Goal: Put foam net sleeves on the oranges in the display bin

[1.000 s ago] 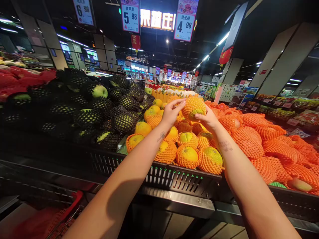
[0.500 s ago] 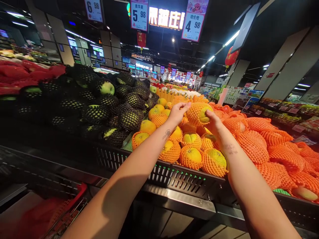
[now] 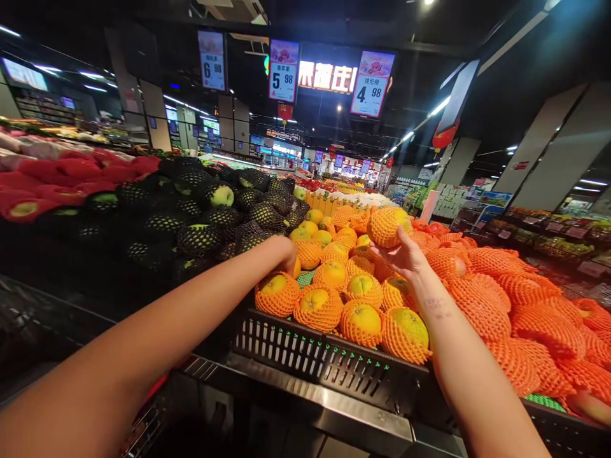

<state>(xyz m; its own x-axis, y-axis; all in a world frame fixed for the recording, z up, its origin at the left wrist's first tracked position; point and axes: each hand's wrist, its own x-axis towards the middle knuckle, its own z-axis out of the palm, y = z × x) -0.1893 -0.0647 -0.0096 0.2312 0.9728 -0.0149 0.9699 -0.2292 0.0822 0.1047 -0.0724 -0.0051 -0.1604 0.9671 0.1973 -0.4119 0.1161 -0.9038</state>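
My right hand (image 3: 405, 256) is raised over a heap of oranges and carries one netted orange (image 3: 387, 226) on its fingertips, above the pile. My left hand (image 3: 286, 251) has dropped to the left side of the heap and closes round an orange there; its fingers are mostly hidden behind the wrist. The oranges (image 3: 361, 321) lie in orange foam nets in a black slotted crate (image 3: 329, 359) at the front of the stand.
Left of the oranges lie green apples in black nets (image 3: 198, 238), and further left fruit in red nets (image 3: 62, 175). More orange-netted fruit (image 3: 525, 299) fills the right side. Price signs (image 3: 372, 83) hang overhead. A steel ledge (image 3: 305, 407) runs along the stand's front.
My left hand let go of the raised orange and moved down and left to the pile. My right hand alone now holds that orange. The view shifted down and left.
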